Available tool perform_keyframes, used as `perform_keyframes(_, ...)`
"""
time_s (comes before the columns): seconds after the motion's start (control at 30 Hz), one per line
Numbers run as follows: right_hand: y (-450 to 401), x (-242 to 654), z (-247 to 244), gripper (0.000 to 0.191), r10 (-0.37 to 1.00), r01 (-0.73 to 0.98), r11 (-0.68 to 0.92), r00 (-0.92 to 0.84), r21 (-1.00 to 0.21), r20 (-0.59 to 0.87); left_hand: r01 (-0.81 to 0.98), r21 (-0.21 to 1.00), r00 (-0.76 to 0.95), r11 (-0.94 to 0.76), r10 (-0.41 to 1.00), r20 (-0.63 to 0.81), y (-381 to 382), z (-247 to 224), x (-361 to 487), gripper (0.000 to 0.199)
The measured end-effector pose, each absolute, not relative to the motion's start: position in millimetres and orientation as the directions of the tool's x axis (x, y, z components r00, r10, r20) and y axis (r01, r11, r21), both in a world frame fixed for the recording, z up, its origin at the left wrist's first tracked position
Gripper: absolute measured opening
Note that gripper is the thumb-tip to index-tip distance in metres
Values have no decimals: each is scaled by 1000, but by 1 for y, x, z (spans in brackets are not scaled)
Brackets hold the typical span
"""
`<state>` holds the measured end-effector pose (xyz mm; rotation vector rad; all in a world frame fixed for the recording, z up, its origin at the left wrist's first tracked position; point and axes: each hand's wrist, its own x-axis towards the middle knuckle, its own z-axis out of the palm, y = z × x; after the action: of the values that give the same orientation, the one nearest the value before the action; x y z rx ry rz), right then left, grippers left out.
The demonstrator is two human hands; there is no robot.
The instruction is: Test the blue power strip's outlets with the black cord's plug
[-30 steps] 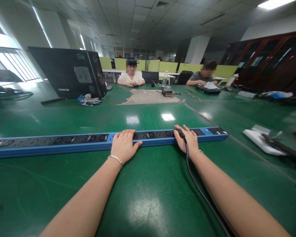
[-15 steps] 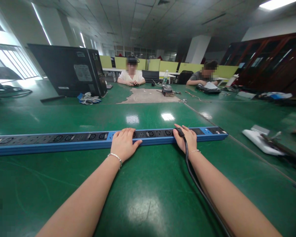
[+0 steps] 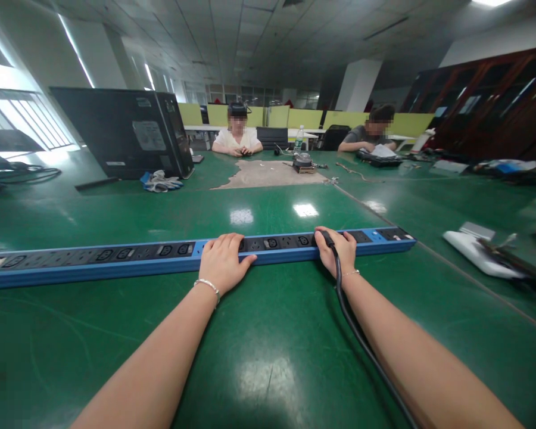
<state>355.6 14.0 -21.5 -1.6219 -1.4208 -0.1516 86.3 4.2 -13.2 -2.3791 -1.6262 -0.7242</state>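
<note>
A long blue power strip (image 3: 129,272) with a black row of sockets lies across the green table. My left hand (image 3: 223,262) is laid over its middle, fingers over the top and thumb along the near edge, gripping it. Further right, my right hand (image 3: 339,253) is closed around the black plug (image 3: 325,238) of a power cord (image 3: 355,328). The plug is at a socket near the strip's right end; how deep it sits is hidden by the fingers. From the plug, the cord runs down beside my right forearm.
A black computer case (image 3: 116,131) and work gloves (image 3: 161,182) are at the back left. Two people sit across the table (image 3: 250,339). A bottle (image 3: 299,138) stands near a round device (image 3: 302,162). At right lies a white object (image 3: 477,256).
The view has tilted slightly. Both hands keep their places on the strip and the plug, and my right fingers look a little more curled.
</note>
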Motion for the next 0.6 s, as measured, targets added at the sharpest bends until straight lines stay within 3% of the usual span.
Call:
perform_keyframes(0.13,12,376,4,52,556,668,208,520,-715,648,910,127,289,-396,822,491,4,-13,87,45)
perform_keyframes(0.2,11,398,12,51,529,667,198,544,-719,651,910,124,291,-396,821,490,4,-13,87,44)
perform_keyframes(0.4,11,470,-10,48,623,670,122,522,-732,582,915,119,287,-385,830,478,6,-13,87,44)
perform_keyframes(0.6,14,484,-19,47,726,715,54,451,-697,519,910,121,296,-396,826,480,5,-13,86,44)
